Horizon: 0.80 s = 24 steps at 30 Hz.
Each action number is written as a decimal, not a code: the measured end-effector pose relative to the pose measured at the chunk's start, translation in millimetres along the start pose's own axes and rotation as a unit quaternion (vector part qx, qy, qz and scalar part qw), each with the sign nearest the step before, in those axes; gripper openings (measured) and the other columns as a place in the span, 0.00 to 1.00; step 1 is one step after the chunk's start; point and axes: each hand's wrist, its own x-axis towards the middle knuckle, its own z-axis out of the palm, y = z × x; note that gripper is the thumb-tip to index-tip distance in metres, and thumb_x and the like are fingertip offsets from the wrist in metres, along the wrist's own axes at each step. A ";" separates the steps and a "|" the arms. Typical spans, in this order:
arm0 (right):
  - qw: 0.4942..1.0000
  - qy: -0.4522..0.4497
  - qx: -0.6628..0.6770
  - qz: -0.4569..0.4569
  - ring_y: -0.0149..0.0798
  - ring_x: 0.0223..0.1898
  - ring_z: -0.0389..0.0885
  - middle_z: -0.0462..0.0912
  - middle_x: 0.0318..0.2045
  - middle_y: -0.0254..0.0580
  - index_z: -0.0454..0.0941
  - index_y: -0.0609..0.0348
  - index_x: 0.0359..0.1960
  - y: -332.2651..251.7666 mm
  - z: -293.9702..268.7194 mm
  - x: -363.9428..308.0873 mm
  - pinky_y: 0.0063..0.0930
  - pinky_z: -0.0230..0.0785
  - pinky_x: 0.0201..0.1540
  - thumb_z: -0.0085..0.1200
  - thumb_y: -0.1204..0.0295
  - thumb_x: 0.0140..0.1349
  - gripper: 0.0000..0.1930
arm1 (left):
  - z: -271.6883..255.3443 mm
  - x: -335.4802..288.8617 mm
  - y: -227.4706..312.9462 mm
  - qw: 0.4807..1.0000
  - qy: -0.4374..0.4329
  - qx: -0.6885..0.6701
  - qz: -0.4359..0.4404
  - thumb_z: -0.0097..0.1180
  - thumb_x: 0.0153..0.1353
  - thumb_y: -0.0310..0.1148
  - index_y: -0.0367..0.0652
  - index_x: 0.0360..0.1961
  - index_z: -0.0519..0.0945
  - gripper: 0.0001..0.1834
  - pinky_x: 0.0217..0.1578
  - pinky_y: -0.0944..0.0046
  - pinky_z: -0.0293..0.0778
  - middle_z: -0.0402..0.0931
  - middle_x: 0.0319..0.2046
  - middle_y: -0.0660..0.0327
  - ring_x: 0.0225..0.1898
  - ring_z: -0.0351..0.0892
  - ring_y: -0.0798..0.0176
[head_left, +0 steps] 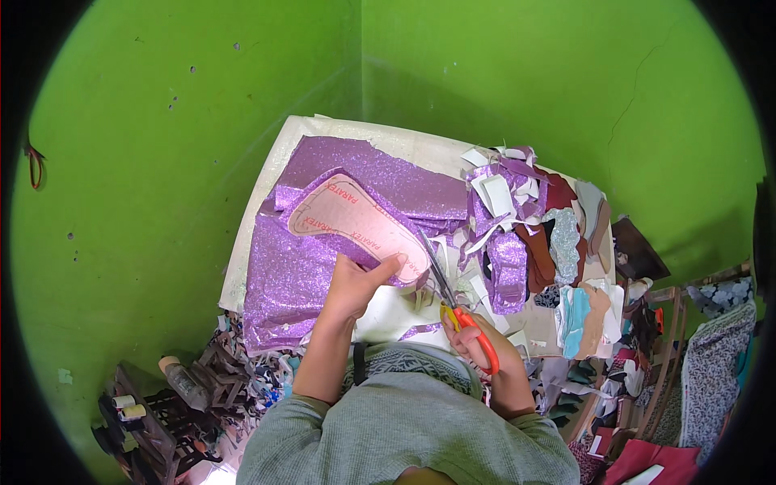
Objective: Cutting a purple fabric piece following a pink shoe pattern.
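My left hand (356, 284) grips a pale pink shoe insole piece (360, 218) by its lower end, thumb on top. Purple glitter fabric (380, 204) shows as a margin around the insole's edge. In my right hand (467, 341) is a pair of scissors (442, 279) with orange and yellow handles. The blades point up and away, along the right edge of the held piece. Under it, larger purple glitter sheets (283, 279) cover the left and far parts of the white table. The fingers under the insole are hidden.
Purple and white offcuts (501, 190) are heaped at the table's far right. Stacks of cut pieces (508, 271) in purple, brown, silver and teal lie along the right side. Wooden racks (153, 428) and scraps surround the table's near corners. Green walls (242, 81) close off the back.
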 end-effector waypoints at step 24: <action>1.000 0.014 -0.016 -0.020 0.22 0.15 0.55 0.59 0.17 0.29 0.62 0.60 0.29 2.6 4.5 4.7 0.16 0.48 0.16 0.30 0.32 0.48 0.37 | -7.7 -0.5 -8.7 0.998 0.012 0.055 -0.016 0.64 0.43 0.27 0.32 0.39 0.63 0.25 0.21 0.76 0.70 0.74 0.29 0.55 0.24 0.73 0.72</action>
